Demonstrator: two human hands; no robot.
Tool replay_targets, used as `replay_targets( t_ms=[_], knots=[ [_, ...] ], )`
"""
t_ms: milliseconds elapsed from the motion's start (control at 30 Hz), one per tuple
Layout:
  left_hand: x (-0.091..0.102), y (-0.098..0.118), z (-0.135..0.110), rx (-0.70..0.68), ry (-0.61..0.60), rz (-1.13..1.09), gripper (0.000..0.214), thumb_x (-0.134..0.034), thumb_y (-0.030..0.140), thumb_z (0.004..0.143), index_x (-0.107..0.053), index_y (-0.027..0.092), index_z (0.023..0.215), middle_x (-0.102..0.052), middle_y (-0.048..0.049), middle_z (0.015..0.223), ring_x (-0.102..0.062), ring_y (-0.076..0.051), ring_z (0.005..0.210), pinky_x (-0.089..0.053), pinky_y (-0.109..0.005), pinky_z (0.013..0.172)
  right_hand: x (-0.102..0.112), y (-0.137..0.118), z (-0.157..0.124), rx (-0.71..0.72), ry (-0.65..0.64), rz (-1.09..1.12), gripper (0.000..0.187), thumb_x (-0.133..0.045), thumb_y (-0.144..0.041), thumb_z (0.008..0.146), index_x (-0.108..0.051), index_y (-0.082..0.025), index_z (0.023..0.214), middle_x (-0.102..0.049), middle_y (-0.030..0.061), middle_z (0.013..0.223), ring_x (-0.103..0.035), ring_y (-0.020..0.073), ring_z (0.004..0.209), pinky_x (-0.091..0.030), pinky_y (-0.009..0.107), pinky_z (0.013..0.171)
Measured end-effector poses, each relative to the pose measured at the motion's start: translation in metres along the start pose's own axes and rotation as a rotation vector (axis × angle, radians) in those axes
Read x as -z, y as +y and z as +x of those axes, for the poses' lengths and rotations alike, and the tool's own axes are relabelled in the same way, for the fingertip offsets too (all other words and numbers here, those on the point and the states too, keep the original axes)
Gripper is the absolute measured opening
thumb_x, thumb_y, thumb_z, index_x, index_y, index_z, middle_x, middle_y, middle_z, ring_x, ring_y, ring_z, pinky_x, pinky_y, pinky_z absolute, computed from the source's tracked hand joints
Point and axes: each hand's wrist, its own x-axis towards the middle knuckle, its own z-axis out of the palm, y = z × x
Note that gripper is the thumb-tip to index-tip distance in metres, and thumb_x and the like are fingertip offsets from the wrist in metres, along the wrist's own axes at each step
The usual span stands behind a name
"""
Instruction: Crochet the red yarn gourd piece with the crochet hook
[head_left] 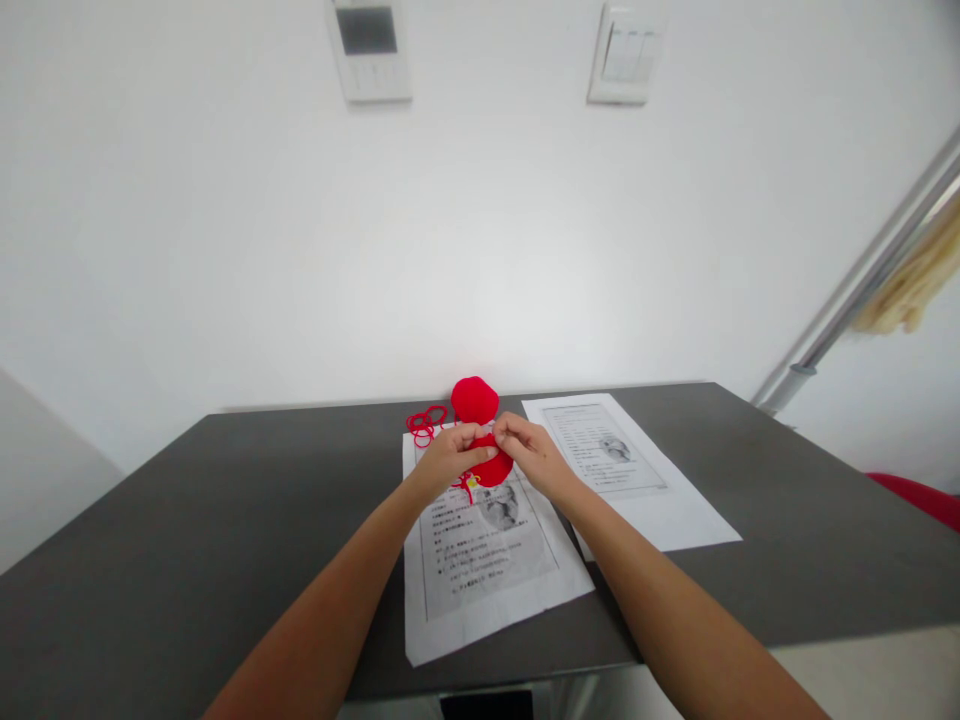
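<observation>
Above a printed sheet, my left hand (448, 460) and my right hand (534, 455) meet fingertip to fingertip, both closed in a pinch. Between them is a rounded red crochet piece (495, 472), its upper edge gripped by the fingers and partly hidden by them. A small yellow bit, perhaps a stitch marker (474, 481), shows at its lower left beside a dangling red strand. Just behind the hands sits a red ball of yarn (475, 399). Loose loops of red yarn (424, 428) lie to its left. Whether a hook is in the fingers cannot be made out.
One printed sheet (480, 620) lies under the hands on the dark table (225, 530); a second sheet (675, 515) is to the right. Behind the table rises a white wall with a panel (375, 75) and a switch (628, 52). A metal pole (847, 300) leans at right.
</observation>
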Motion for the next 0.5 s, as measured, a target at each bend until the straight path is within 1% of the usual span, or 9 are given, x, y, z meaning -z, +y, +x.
replay_targets(
  t_ms=[233, 500],
  knots=[
    [0.0006, -0.0002, 0.0006, 0.008, -0.007, -0.008, 0.03, -0.075, 0.039, 0.061, -0.058, 0.015, 0.068, -0.052, 0.0032, 0.061, -0.047, -0.009, 0.056, -0.036, -0.023, 0.056, -0.0004, -0.0029, -0.001, -0.007, 0.001, -0.012, 0.011, -0.043, -0.022, 0.076, -0.045, -0.02, 0.066, -0.043, -0.0033, 0.064, -0.039, 0.0124, 0.061, -0.03, 0.025, 0.059],
    [-0.0004, -0.0003, -0.0005, -0.018, -0.024, 0.042, 0.026, -0.071, 0.037, 0.065, -0.058, 0.015, 0.067, -0.053, 0.0025, 0.063, -0.047, -0.01, 0.058, -0.036, -0.023, 0.057, 0.0003, -0.0019, -0.0005, -0.015, -0.004, -0.049, 0.01, -0.042, -0.02, 0.073, -0.042, -0.02, 0.063, -0.04, -0.0044, 0.06, -0.037, 0.0113, 0.058, -0.029, 0.024, 0.056]
  ],
)
